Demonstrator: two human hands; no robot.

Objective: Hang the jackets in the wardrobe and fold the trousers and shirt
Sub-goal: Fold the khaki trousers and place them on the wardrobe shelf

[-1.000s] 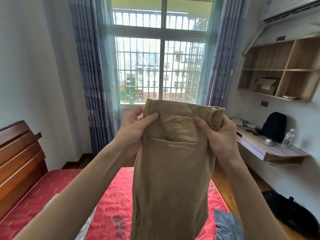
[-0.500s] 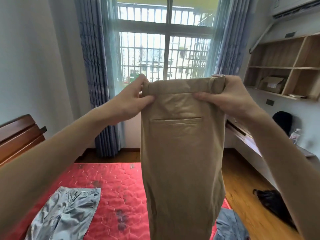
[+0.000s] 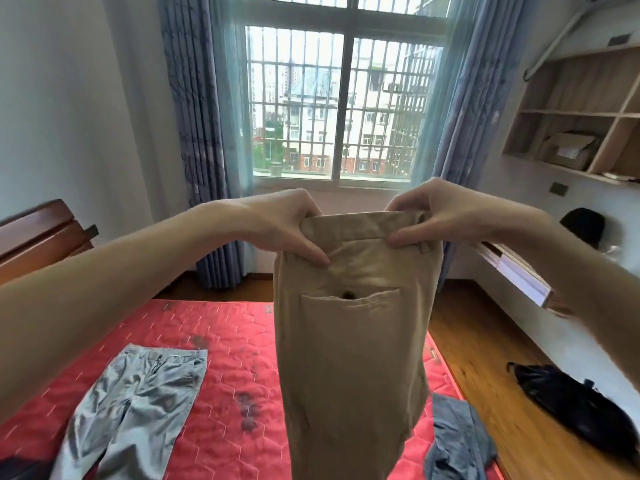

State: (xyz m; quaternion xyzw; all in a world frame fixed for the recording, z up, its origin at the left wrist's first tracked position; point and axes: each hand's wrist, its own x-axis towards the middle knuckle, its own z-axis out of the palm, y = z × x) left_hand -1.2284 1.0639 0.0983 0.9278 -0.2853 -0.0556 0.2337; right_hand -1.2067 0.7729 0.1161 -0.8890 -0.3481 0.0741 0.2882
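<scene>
Tan trousers (image 3: 349, 358) hang in front of me, folded lengthwise, with a back pocket and button facing me. My left hand (image 3: 284, 225) pinches the waistband at its left end. My right hand (image 3: 429, 216) pinches the waistband at its right end. The trouser legs drop below the frame's lower edge over the red mattress (image 3: 221, 341). Grey trousers (image 3: 135, 403) lie flat on the mattress at the lower left. A blue-grey garment (image 3: 457, 441) lies crumpled at the mattress's right edge.
A wooden headboard (image 3: 38, 237) stands at the left. A wall desk (image 3: 516, 271) and open shelves (image 3: 581, 116) line the right wall. A black bag (image 3: 575, 407) lies on the wooden floor at the right. Window and blue curtains are ahead.
Both hands raised the tan trousers higher and then lowered them again. My view tilted down, so more of the mattress and the grey trousers shows.
</scene>
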